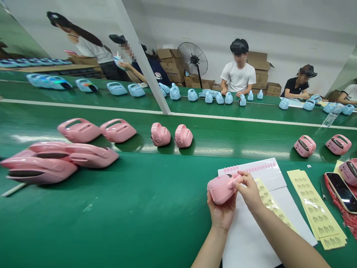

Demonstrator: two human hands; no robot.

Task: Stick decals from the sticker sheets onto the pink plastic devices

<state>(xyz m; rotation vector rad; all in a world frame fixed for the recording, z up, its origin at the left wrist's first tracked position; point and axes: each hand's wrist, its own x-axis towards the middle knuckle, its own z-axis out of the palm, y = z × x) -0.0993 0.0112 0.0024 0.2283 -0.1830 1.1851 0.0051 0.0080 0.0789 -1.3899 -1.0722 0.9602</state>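
A pink plastic device with a carry handle is held above the white sheets, tilted. My left hand cups it from below, fingers wrapped round its underside. My right hand is closed at the handle end, thumb and fingertips pinched against it; whether a small sticker is between them I cannot tell. Beneath my hands lie white paper, a sheet edged with a row of pink stickers and a yellow sticker sheet, partly covered by my right forearm.
More yellow sticker sheets, a phone and tweezers lie at right. Pink devices are grouped at left; others stand on the green strip ahead. Beyond a white rail, people sit by blue devices.
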